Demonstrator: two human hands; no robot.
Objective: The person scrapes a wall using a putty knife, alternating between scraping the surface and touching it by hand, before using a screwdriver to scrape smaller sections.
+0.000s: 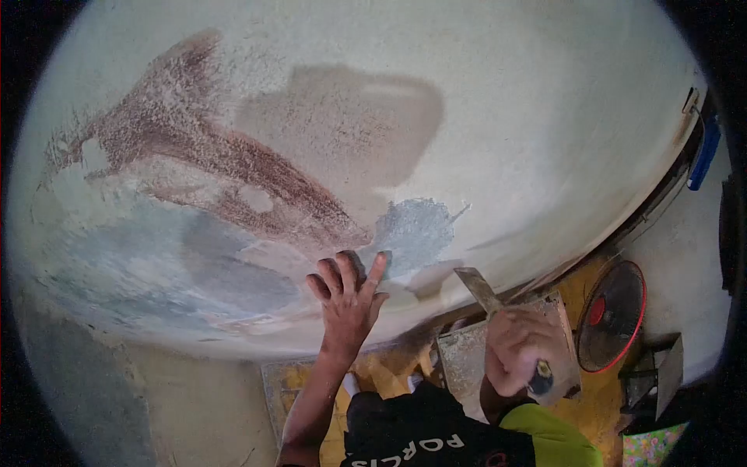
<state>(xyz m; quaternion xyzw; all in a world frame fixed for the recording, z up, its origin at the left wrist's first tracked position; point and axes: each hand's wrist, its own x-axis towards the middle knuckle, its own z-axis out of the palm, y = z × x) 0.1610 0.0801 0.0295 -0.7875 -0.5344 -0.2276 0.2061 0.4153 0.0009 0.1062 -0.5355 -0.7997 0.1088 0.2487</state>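
My left hand [348,294] lies against the pale wall [529,148] with its fingers spread, holding nothing. Its fingertips are right by a rough reddish-brown patch [257,167] and a bluish-grey patch [416,229], where the surface coat is gone. To the right, my right hand [517,342] is closed round the handle of a scraper [481,291]. The flat metal blade points up and left toward the wall, and the dark butt of the handle shows below my fist. A large grey-blue worn area [163,257] spreads left of my left hand.
A grey, stained board-like surface [459,358] stands below my right hand. Further right are a fan with a red rim [615,315] and a dark stand [661,377]. A flowered cloth [654,446] lies lower right, over yellow flooring [599,412]. Something blue [704,152] hangs at right.
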